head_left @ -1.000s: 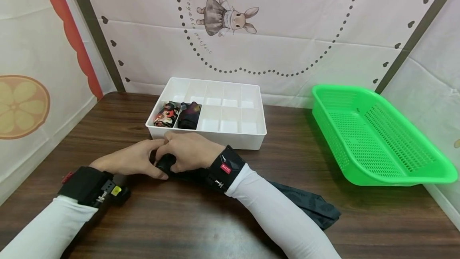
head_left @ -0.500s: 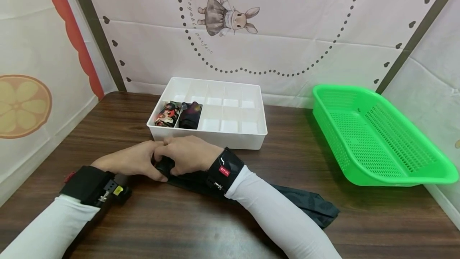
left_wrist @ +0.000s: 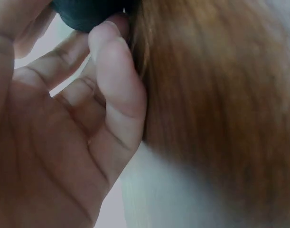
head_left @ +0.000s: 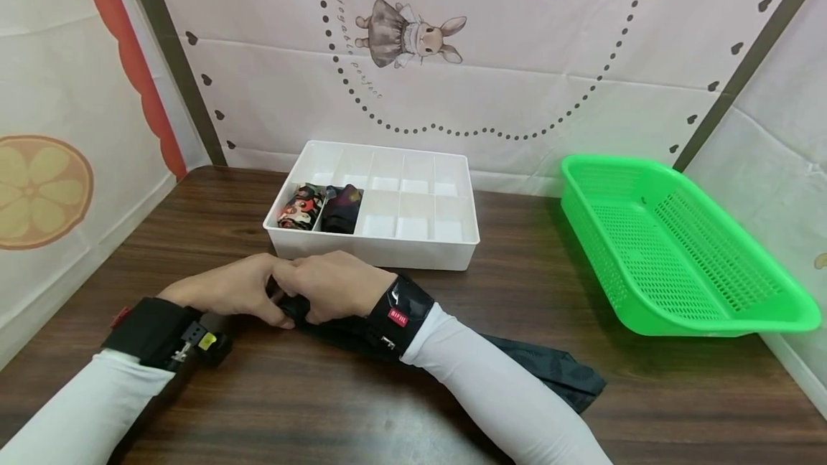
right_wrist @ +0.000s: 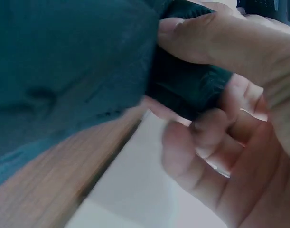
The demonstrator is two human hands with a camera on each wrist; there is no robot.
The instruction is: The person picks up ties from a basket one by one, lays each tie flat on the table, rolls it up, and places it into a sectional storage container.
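Most of the dark cloth was hidden: its rolled end lay covered between both hands, and the right forearm crossed its middle, leaving only the flat tail exposed on the wooden table. The wrist views were blurred and too close to show the roll's shape. The left hand pinched the rolled end with curled fingers; the right hand gripped it from the opposite side, thumb on top. The roll sat just in front of the white divided tray.
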